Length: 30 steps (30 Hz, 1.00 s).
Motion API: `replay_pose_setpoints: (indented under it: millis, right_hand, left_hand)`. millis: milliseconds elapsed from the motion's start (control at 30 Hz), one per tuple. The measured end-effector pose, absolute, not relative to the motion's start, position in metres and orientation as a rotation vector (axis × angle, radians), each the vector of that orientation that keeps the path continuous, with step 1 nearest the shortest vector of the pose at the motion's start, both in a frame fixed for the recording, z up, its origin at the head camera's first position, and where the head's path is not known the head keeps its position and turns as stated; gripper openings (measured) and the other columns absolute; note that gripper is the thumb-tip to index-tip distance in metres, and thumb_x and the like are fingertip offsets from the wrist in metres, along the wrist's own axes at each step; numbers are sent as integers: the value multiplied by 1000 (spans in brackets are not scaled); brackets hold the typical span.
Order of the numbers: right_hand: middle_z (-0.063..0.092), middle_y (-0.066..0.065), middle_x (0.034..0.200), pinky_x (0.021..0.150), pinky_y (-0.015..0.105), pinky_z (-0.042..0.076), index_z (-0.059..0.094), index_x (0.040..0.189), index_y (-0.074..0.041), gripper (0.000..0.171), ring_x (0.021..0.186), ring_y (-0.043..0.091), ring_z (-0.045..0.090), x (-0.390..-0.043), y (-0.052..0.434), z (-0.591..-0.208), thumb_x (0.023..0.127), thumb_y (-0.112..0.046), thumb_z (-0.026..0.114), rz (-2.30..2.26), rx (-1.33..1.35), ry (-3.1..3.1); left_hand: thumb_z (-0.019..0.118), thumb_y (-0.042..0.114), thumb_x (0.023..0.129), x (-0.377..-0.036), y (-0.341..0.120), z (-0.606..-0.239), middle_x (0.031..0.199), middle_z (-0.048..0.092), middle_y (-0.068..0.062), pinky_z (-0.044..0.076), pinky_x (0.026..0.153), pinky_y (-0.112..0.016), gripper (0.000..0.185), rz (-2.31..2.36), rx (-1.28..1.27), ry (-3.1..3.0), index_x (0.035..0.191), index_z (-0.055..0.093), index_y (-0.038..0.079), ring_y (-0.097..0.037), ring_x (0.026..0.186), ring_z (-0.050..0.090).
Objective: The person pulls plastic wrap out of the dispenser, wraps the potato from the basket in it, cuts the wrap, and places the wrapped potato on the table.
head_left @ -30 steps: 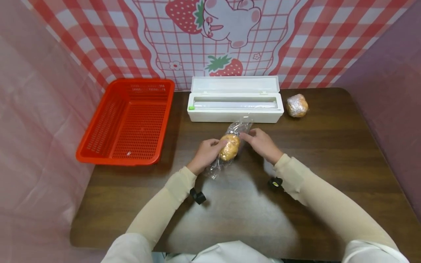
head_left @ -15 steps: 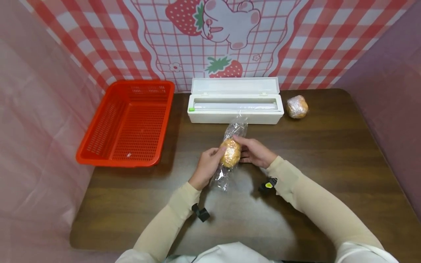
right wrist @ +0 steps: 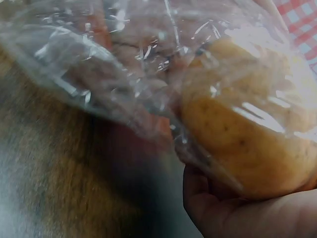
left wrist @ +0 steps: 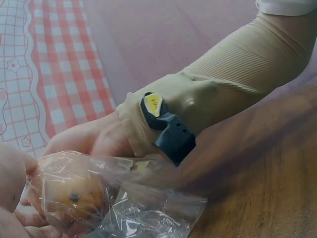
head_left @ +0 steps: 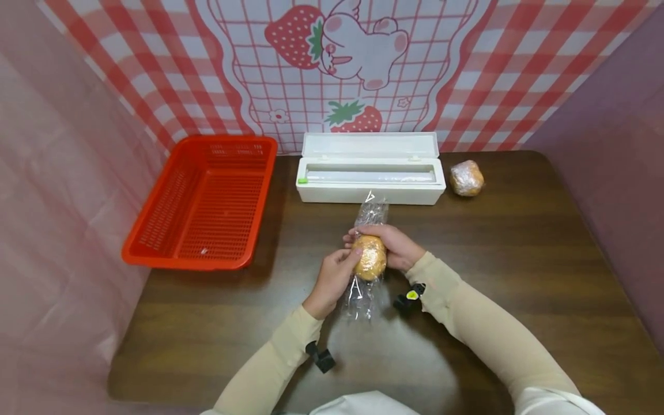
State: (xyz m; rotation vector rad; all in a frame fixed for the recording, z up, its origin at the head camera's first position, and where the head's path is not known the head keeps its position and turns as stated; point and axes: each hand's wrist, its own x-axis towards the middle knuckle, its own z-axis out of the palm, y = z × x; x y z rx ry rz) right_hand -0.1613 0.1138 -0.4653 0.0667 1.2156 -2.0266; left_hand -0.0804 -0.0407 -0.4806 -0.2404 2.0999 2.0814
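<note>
A yellow-brown potato (head_left: 370,257) lies inside loose clear plastic film, held between both hands above the table. My left hand (head_left: 330,281) grips its left side with the thumb on top. From the right, my right hand (head_left: 398,245) holds it, fingers curled round the far side and beneath. Film tails (head_left: 359,297) stick out toward the body and away from it. Close up in the right wrist view, the potato (right wrist: 242,124) shows small dark specks through the shiny film; its underside is hidden by the right hand (right wrist: 267,215).
Behind the hands stands an open white cling film box (head_left: 370,193) with a roll inside. Right of it sits a film-wrapped potato-like lump (head_left: 467,178). A red plastic basket (head_left: 253,230) stands on the left of the wooden table (head_left: 534,276). A checked cloth hangs behind.
Both hands and the potato have moved slightly toward the body. The right hand has slid from the film's far end to curl round the potato. The film tails now point nearly straight forward and back.
</note>
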Motion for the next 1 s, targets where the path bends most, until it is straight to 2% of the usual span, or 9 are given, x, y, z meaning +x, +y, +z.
replay_pose_setpoints:
  millis: [233, 433, 533, 667, 867, 1000]
  right_hand:
    - [69, 17, 113, 95, 42, 53, 60, 112, 3, 21, 103, 29, 69, -160, 113, -469, 107, -12, 47, -2006, 71, 1244]
    - [67, 21, 123, 98, 41, 51, 57, 126, 12, 30, 108, 27, 69, -158, 109, -470, 107, -8, 44, -1974, -38, 1433]
    - [64, 25, 128, 96, 39, 52, 53, 130, 15, 34, 110, 28, 69, -157, 107, -468, 108, -8, 42, -1942, -130, 1582]
    - [63, 28, 128, 95, 36, 53, 56, 128, 14, 34, 114, 33, 66, -156, 105, -464, 108, -9, 42, -1880, -257, 1780]
    - [67, 20, 125, 102, 38, 48, 66, 122, 6, 32, 121, 33, 61, -151, 103, -459, 107, -15, 47, -1726, -471, 2051]
    - [66, 15, 129, 104, 45, 46, 67, 124, 3, 33, 125, 32, 57, -147, 104, -457, 107, -19, 48, -1644, -579, 2156]
  left_hand:
    - [65, 39, 98, -72, -44, -485, 96, 69, -9, 50, 74, -27, 47, 2056, -280, 2068, 113, 70, -5, -14, 84, 60]
    - [65, 37, 98, -67, -45, -489, 85, 65, -4, 49, 65, -25, 44, 2064, -311, 2032, 110, 70, -5, -12, 73, 58]
    - [67, 37, 97, -69, -47, -489, 87, 67, -5, 49, 69, -27, 44, 2049, -332, 2081, 110, 71, -4, -13, 77, 58]
    - [68, 39, 95, -72, -49, -485, 97, 72, -9, 51, 79, -31, 44, 2029, -349, 2144, 109, 73, -2, -17, 88, 62]
    - [68, 38, 95, -73, -52, -482, 96, 72, -9, 50, 82, -33, 41, 2043, -373, 2152, 105, 74, -1, -18, 89, 62]
    - [67, 39, 96, -74, -53, -483, 96, 72, -8, 49, 84, -33, 40, 2068, -386, 2133, 103, 75, 1, -18, 89, 61]
